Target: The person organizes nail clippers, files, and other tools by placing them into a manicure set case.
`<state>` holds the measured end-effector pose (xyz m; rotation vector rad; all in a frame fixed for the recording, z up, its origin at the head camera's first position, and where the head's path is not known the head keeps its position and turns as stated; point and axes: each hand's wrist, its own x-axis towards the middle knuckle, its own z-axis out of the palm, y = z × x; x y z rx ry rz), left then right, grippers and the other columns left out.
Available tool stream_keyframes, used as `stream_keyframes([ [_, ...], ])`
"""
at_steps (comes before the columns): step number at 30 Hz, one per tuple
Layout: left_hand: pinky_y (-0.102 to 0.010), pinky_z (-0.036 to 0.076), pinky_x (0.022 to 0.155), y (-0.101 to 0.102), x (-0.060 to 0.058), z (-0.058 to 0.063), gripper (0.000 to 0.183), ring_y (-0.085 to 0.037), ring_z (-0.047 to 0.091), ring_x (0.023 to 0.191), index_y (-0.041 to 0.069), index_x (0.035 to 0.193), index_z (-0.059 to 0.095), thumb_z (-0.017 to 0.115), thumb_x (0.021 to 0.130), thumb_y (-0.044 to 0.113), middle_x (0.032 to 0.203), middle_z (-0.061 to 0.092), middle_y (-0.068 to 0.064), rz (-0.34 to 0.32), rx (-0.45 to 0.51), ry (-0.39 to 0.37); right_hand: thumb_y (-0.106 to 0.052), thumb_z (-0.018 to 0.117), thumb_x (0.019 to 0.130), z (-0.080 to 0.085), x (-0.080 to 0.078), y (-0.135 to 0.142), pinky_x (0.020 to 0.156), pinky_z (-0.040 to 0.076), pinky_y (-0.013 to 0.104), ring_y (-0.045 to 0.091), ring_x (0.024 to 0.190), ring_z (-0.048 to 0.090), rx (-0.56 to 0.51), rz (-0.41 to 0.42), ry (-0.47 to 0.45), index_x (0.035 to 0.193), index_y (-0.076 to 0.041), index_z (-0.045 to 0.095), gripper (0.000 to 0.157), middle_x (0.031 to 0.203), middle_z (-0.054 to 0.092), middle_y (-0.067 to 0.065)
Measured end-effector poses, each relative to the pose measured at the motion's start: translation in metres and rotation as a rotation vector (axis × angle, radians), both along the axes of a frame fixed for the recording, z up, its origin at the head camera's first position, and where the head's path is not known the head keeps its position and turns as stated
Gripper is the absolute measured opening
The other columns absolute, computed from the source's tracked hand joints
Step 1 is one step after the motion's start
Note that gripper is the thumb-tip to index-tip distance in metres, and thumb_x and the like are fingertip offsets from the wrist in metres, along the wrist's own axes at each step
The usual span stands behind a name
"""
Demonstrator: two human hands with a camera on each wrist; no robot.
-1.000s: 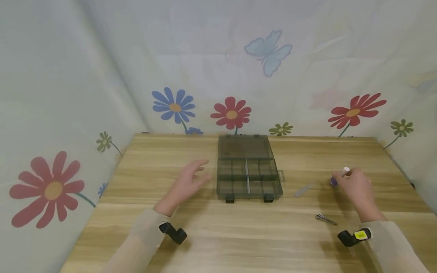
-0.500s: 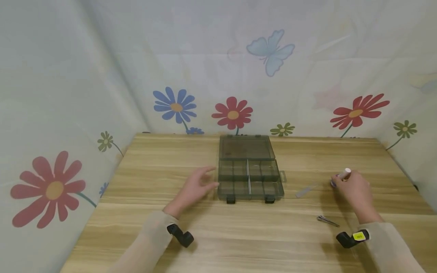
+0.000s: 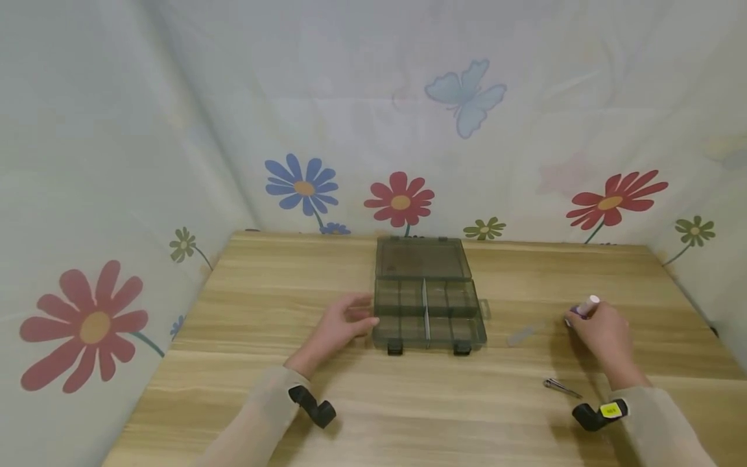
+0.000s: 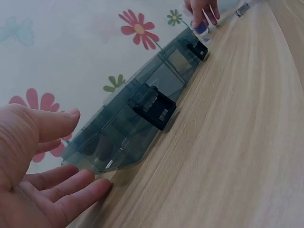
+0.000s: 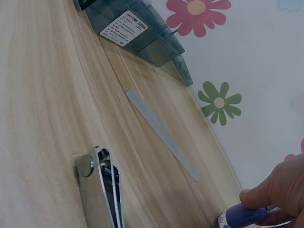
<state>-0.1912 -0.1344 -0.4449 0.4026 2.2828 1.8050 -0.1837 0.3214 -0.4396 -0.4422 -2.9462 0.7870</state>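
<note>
A translucent grey-green compartment box (image 3: 408, 331) stands on the table with its lid laid back. My left hand (image 3: 335, 324) is at the box's left side, fingers loosely bent, thumb apart from them. In the left wrist view its fingertips lie near the corner of the box (image 4: 114, 137); contact cannot be told. To the right of the box, my right hand (image 3: 604, 331) pinches a nail polish bottle (image 3: 589, 305) with a white cap and purple body. The bottle (image 5: 244, 215) is tilted, its base close to the tabletop in the right wrist view.
A flat grey nail file (image 3: 521, 336) lies between the box and my right hand. Nail clippers (image 3: 562, 388) rest closer to me, left of the right wrist. Behind the table (image 3: 292, 259) hangs a flower-printed curtain (image 3: 350, 117).
My left hand has moved right, up to the side of the box. The right hand stays at the bottle, which tilts a little more. The box, file and clippers keep their places.
</note>
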Motion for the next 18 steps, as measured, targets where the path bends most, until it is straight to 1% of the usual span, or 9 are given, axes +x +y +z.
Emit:
stream_keyframes([
  [2,-0.034,0.053,0.079,0.001,0.001,0.000,0.054,-0.042,0.049,0.115,-0.005,0.133,0.044,0.067,0.085,0.006,0.133,0.044,-0.028,-0.009,0.025,-0.021,-0.028,0.063,0.085,-0.001,0.000,-0.001,0.058,0.044,0.045,0.039,0.074,0.055,-0.004,-0.010,-0.007,0.088,0.010,0.050,0.041,0.081,0.057,0.025],
  [4,-0.034,0.053,0.078,0.001,0.002,-0.001,0.054,-0.042,0.049,0.114,-0.005,0.133,0.044,0.067,0.085,0.005,0.131,0.045,-0.028,-0.011,0.038,-0.025,-0.027,0.063,0.085,-0.002,0.000,-0.001,0.058,0.044,0.045,0.040,0.075,0.055,-0.012,-0.016,-0.008,0.090,0.012,0.049,0.041,0.083,0.057,0.027],
  [7,-0.034,0.053,0.077,0.002,0.001,-0.004,0.054,-0.042,0.050,0.113,-0.004,0.133,0.044,0.067,0.085,0.005,0.129,0.047,-0.028,-0.010,0.051,-0.039,-0.026,0.063,0.085,-0.001,0.000,-0.002,0.060,0.044,0.046,0.040,0.075,0.054,-0.024,-0.021,-0.011,0.091,0.012,0.048,0.041,0.083,0.056,0.027],
  [10,-0.035,0.054,0.076,0.001,-0.001,-0.007,0.054,-0.040,0.050,0.112,-0.003,0.134,0.044,0.066,0.086,0.005,0.129,0.047,-0.028,-0.013,0.065,-0.070,-0.024,0.064,0.085,-0.002,0.000,-0.002,0.062,0.045,0.049,0.043,0.077,0.054,-0.017,-0.018,-0.007,0.092,0.014,0.047,0.042,0.085,0.056,0.030],
  [14,-0.037,0.054,0.075,0.000,-0.008,-0.024,0.056,-0.036,0.050,0.112,0.000,0.136,0.043,0.066,0.085,0.006,0.131,0.047,-0.026,-0.002,0.110,-0.118,-0.021,0.065,0.083,-0.004,-0.002,-0.001,0.066,0.044,0.054,0.050,0.081,0.053,0.002,0.000,0.013,0.092,0.016,0.046,0.042,0.088,0.055,0.035],
  [17,-0.038,0.054,0.074,0.000,-0.015,-0.037,0.057,-0.033,0.052,0.110,0.002,0.136,0.044,0.068,0.085,0.007,0.130,0.048,-0.024,0.016,0.148,-0.137,-0.021,0.065,0.083,-0.004,-0.002,0.000,0.065,0.045,0.053,0.049,0.080,0.054,0.001,0.006,0.014,0.091,0.015,0.047,0.041,0.087,0.055,0.034],
  [18,-0.038,0.055,0.074,0.001,-0.015,-0.038,0.057,-0.032,0.053,0.109,0.003,0.136,0.044,0.068,0.084,0.007,0.129,0.048,-0.023,0.021,0.159,-0.140,-0.021,0.065,0.083,-0.004,-0.001,0.000,0.063,0.045,0.051,0.047,0.079,0.054,0.001,0.006,0.011,0.091,0.014,0.047,0.041,0.086,0.056,0.033],
])
